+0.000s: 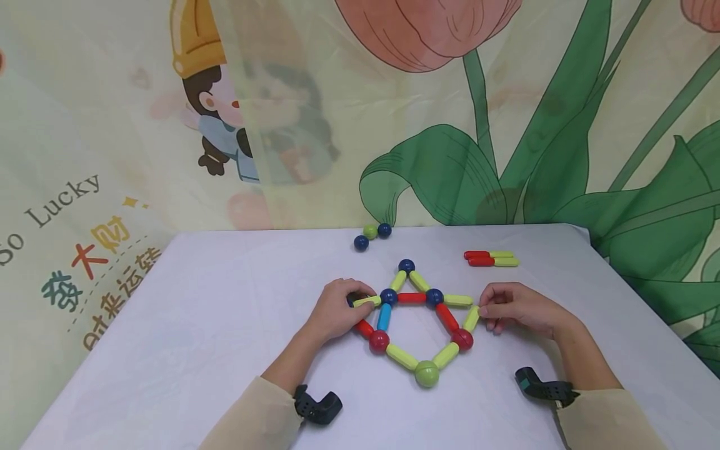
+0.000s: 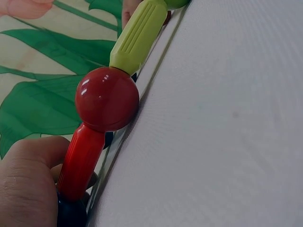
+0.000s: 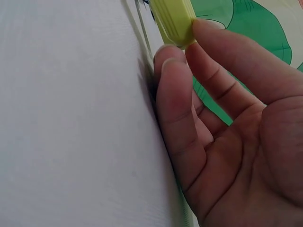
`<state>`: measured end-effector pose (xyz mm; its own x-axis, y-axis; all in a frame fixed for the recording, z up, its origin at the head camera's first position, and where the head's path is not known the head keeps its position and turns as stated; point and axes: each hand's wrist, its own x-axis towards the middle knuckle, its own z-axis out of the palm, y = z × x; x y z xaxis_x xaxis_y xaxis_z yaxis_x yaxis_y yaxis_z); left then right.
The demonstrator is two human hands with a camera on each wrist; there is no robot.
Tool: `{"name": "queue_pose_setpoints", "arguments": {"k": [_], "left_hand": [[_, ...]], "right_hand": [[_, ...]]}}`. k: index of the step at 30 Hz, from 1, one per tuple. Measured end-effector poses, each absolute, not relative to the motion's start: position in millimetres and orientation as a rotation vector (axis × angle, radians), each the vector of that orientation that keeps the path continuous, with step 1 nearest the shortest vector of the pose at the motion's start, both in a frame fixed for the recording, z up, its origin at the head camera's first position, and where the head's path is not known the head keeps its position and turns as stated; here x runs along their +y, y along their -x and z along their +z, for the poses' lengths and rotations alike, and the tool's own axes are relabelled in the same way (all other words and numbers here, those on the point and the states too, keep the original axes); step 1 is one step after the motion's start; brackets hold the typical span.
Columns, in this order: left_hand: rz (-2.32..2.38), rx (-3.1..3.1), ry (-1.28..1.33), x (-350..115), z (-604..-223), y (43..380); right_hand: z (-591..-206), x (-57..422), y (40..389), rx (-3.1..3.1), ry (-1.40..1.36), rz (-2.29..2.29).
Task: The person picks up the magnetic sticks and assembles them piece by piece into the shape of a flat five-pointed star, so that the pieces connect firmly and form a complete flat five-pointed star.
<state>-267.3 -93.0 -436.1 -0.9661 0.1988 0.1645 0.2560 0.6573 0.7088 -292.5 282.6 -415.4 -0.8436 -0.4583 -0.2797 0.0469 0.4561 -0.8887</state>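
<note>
A flat figure of magnetic rods and balls lies on the white table, a five-sided frame with a triangle above it. My left hand (image 1: 334, 312) is at its left corner, thumb and fingers round a dark blue ball (image 2: 71, 211) where a yellow-green rod (image 1: 368, 301) and a red rod (image 2: 82, 163) meet. The hand partly hides that ball. My right hand (image 1: 523, 309) pinches the outer end of another yellow-green rod (image 3: 174, 21) between thumb and index finger. That rod rises from the right red ball (image 1: 462, 339). Close to its tip ends a sideways yellow-green rod (image 1: 458, 300).
Behind the figure lie a loose green ball (image 1: 369, 231) and two dark blue balls (image 1: 361, 243). At the back right, two red and yellow-green rod pairs (image 1: 492, 259) lie side by side. The white table (image 1: 247, 269) ends at a printed backdrop (image 1: 315, 206).
</note>
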Motion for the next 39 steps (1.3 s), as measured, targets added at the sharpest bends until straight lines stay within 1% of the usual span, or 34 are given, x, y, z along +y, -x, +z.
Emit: {"name": "queue_pose_setpoints", "arguments": {"k": [3,9,13,18,23,33,39], "left_hand": [[-1.228,-2.795,0.374,-93,-436,267],[-1.237,-2.780,0.346,-94,-437,268],[-1.244,-2.784,0.368,-93,-436,270],[-1.276,-2.773,0.387,-94,-434,273],[-1.290,-2.756,0.358,-98,-434,272],[-1.341,-2.743,0.312,-100,-439,271],[-1.342,-2.743,0.331,-100,-439,272]], "right_hand": [[-415,284,293,2.221,0.360,-1.365],[-409,276,293,2.406,0.285,-1.298],[-396,269,290,2.586,0.253,-1.292],[-377,251,290,2.584,0.283,-1.450],[-361,220,305,2.570,0.323,-1.555],[-353,163,343,2.544,0.119,-1.609],[-351,140,360,2.562,0.086,-1.538]]}}
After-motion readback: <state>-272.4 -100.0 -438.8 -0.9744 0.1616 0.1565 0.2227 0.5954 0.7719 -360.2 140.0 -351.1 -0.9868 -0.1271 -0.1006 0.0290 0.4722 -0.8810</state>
